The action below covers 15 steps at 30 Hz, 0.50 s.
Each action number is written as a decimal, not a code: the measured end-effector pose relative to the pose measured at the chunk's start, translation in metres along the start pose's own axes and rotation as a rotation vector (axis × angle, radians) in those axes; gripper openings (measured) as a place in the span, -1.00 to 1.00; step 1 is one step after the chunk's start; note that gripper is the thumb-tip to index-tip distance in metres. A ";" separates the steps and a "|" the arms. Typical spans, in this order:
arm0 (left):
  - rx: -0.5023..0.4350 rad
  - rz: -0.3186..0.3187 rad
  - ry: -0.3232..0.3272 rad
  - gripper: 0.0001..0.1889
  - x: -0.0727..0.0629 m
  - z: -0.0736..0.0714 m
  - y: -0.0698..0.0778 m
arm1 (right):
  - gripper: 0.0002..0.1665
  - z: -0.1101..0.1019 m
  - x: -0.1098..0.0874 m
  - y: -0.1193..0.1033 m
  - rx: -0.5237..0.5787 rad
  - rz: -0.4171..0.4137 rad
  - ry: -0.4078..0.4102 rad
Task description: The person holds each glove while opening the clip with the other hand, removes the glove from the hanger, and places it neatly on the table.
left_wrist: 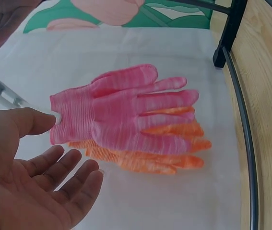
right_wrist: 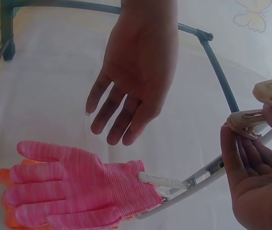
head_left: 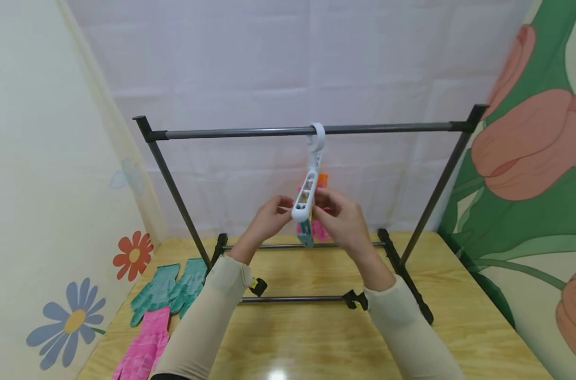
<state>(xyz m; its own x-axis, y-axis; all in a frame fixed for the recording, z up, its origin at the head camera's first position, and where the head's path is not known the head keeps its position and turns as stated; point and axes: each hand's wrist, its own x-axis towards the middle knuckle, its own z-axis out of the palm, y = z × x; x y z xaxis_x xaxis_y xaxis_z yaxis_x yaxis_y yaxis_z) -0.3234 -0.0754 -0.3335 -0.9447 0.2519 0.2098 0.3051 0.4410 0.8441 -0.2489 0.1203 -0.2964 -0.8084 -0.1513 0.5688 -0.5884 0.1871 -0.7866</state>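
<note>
A white clip hanger (head_left: 306, 195) hangs by its hook, its long side pointing toward me. From it hangs a pink glove (left_wrist: 121, 110) with an orange glove (left_wrist: 140, 160) behind; a white clip (right_wrist: 162, 181) bites the pink cuff. My left hand (head_left: 271, 217) is at the hanger's left side; in the left wrist view its thumb lies over the clip at the cuff, with the other fingers spread loosely. At the right side, my right hand (head_left: 342, 219) pinches a beige clip (right_wrist: 245, 120) between thumb and fingers. A teal piece (head_left: 305, 234) shows under the hanger's near end.
The hanger's hook loops over the top bar (head_left: 250, 132) of a dark rack standing on a wooden table (head_left: 288, 338). Teal gloves (head_left: 162, 287) and a pink glove (head_left: 145, 343) lie at the table's left. A white cloth (head_left: 221, 63) covers the back; floral panels flank both sides.
</note>
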 end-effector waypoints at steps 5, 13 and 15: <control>-0.031 0.006 -0.008 -0.55 0.005 0.005 0.000 | -0.58 0.000 -0.001 -0.001 0.017 -0.007 -0.006; -0.052 -0.011 -0.007 -0.52 0.008 0.008 0.005 | -0.56 -0.001 -0.002 -0.002 0.020 0.006 -0.004; -0.059 -0.006 0.004 -0.53 0.008 0.010 0.005 | -0.56 -0.001 -0.002 -0.002 0.021 0.004 -0.003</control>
<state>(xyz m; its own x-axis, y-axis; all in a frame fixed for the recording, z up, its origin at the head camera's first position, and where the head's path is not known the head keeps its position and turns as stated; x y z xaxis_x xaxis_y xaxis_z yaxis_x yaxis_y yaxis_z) -0.3282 -0.0625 -0.3322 -0.9471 0.2460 0.2063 0.2916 0.3909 0.8730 -0.2458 0.1211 -0.2958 -0.8109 -0.1532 0.5648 -0.5846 0.1677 -0.7938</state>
